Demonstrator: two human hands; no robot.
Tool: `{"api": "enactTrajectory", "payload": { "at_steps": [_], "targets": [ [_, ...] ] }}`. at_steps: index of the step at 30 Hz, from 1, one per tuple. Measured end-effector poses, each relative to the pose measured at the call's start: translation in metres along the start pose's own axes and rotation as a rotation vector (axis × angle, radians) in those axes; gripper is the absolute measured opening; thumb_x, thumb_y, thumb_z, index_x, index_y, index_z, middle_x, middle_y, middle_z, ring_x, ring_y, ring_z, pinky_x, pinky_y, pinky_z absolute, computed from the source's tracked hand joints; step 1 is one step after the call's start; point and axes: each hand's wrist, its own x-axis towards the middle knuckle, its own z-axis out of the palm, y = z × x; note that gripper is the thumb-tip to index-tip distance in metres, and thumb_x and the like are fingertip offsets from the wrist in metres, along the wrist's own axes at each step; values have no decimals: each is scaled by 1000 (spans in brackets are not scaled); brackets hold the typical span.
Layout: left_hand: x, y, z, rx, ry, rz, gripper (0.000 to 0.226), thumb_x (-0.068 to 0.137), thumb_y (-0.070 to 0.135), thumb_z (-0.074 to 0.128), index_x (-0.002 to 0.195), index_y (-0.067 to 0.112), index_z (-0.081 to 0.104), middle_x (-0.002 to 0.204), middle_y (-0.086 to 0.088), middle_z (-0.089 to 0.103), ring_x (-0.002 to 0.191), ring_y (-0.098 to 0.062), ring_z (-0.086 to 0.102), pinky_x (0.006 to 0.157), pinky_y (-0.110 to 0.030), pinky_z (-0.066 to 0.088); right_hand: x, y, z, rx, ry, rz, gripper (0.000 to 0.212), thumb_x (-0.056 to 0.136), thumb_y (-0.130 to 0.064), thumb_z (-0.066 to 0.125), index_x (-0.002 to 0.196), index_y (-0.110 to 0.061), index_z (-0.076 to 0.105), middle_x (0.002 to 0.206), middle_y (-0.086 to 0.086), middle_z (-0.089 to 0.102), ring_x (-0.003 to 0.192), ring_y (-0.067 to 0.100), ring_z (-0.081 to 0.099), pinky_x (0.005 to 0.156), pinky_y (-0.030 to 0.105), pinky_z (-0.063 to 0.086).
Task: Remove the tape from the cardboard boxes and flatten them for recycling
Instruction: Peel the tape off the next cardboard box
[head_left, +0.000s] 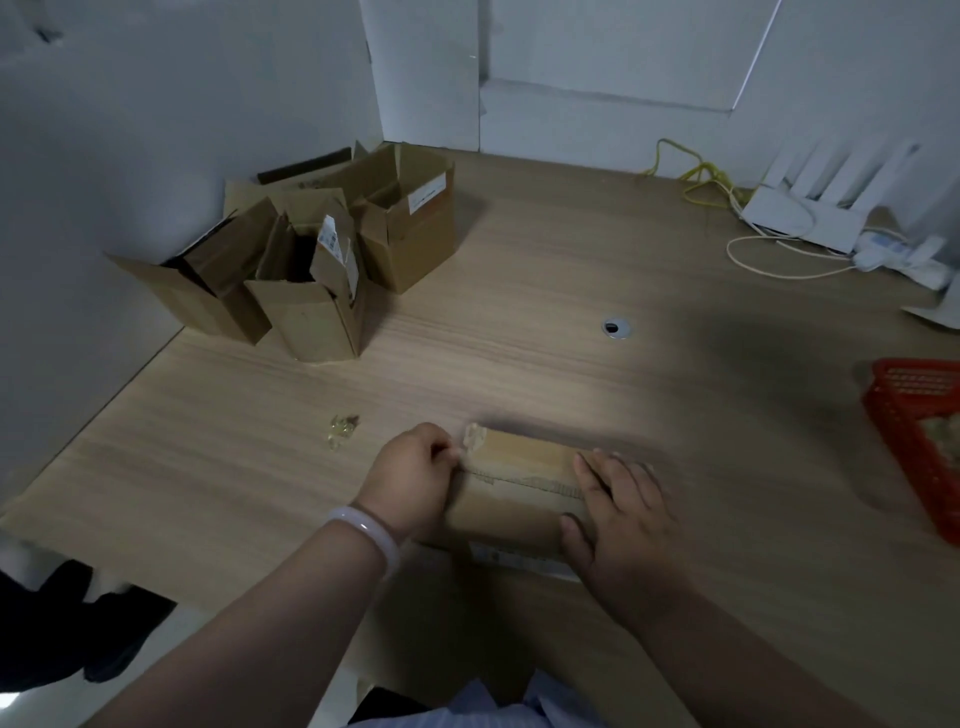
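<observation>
Pale wood-grain surface (519, 338), matt and smooth. The flat box (519, 467) is plain brown cardboard, its torn edge rough and corrugated. At its end there's clear tape (474, 436), glossy, like the crumpled wad (343, 431). Shiny metal grommet (616, 327), red plastic mesh basket (909, 447), polished pale bangle (363, 532).

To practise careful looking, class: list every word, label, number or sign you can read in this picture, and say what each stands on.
No text here can be read.
white label on the side of the rear open box: print too small and blurred.
white sticker on a flap of the middle open box: blurred.
pale label strip along the closest edge of the near box: blurred.
</observation>
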Motion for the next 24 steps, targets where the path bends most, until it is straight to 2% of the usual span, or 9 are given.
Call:
{"api": "enactTrajectory", "payload": {
  "at_steps": [3,6,11,13,15,17,20,24],
  "targets": [
    [-1,-4,2,-440,12,-281,10,92,6,56,83,8,60,83,-13,64,85,-32,63,75,-41,57,0,1,2,7,22,-6,60,84,-43,47,132,-8,56,132,12,56,123,31,50,107,50,36],
    [-9,-4,3,-729,42,-424,18,92,-1,52,76,6,58,73,-13,60,70,-24,60,57,-28,57,0,1,3,11,34,-7,59,84,-42,48,132,-8,57,132,12,57,123,32,51,107,51,36],
    [-23,1,4,-781,47,-387,12,85,-3,64,81,6,57,79,-13,62,75,-23,63,64,-33,58,0,1,3,7,48,-7,59,83,-41,49,131,-8,58,130,13,58,121,32,52,106,51,37],
    [-25,0,1,-812,1,-402,8,86,0,64,91,5,61,89,-14,65,84,-26,63,74,-38,57,0,1,3,6,50,-6,59,82,-41,49,131,-8,58,130,13,58,121,32,52,106,51,37],
    [-25,-3,-3,-808,-90,-424,18,90,4,59,106,-1,64,104,-21,66,97,-31,62,85,-42,53,0,0,2,8,43,1,60,82,-41,48,130,-8,58,130,12,58,121,32,52,106,50,37],
    [-26,-7,-6,-871,-151,-467,24,95,6,52,113,-6,61,108,-25,63,96,-32,60,79,-36,54,0,0,1,11,32,5,60,82,-42,46,130,-8,58,130,13,58,121,32,52,107,50,36],
    [-29,-9,-7,-1019,-178,-515,19,96,4,48,110,-5,58,93,-19,56,80,-21,57,60,-22,56,0,0,0,18,24,5,60,83,-42,45,129,-7,59,129,13,58,121,33,53,106,51,36],
    [-25,-9,-10,-982,-262,-474,17,93,-1,52,108,0,60,80,-11,58,64,-11,61,55,-18,54,0,-2,-2,2,-1,11,61,83,-43,44,131,-8,58,130,13,58,122,32,52,106,51,36]
  ]
}}
